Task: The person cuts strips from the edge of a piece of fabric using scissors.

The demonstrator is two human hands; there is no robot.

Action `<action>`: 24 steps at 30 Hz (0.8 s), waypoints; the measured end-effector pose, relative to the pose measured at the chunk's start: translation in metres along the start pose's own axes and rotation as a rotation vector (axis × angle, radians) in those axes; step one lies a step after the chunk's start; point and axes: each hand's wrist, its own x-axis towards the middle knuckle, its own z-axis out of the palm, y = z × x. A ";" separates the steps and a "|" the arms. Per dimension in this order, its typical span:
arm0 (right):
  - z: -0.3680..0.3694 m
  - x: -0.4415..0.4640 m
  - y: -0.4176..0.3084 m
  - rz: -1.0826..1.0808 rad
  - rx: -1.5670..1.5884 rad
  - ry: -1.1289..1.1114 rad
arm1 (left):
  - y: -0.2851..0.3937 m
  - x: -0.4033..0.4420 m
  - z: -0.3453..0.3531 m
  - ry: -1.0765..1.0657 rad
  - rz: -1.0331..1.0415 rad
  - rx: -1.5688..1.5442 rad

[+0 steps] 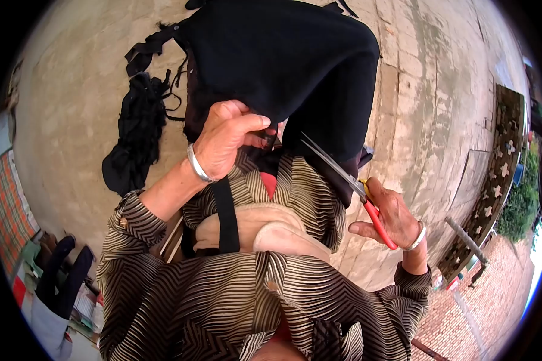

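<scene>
The pale, cracked ground (72,108) is the largest thing, and it spreads around the person on most sides. Next in size is the striped shirt (223,301), whose sleeves reach nearly to both wrists. The black cloth (271,60) comes after; it lies spread in front of the person, over the lap, with its near edge hanging close to the left hand. To the left of this cloth, a pile of black scraps (135,132) rests on the ground, with some thin strips beside it.

The left hand (226,135) is mostly closed. Its fingers are curled and the thumb is stretched forward, and between them the near edge of the black cloth is pinched. The right hand (394,213) is only half curled: the fingers go around the handles of the scissors (349,179), while the thumb stands apart from the red handle. The blades point towards the black cloth and are almost together; I cannot tell if they touch it. A short black strap (224,213) runs below the left hand. The smallest things are the silver bracelets (418,237), one on each wrist.
</scene>
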 end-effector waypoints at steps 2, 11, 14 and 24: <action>0.004 -0.002 0.004 -0.006 0.042 0.020 | 0.001 -0.002 0.003 -0.009 -0.002 0.030; 0.012 0.011 0.001 0.069 0.248 -0.076 | 0.002 -0.003 0.004 0.027 0.022 0.179; 0.015 0.016 0.004 0.036 0.296 -0.092 | 0.003 -0.007 0.007 0.000 -0.011 0.096; 0.006 0.015 -0.002 0.065 0.344 -0.065 | -0.002 -0.005 0.011 0.036 0.046 0.083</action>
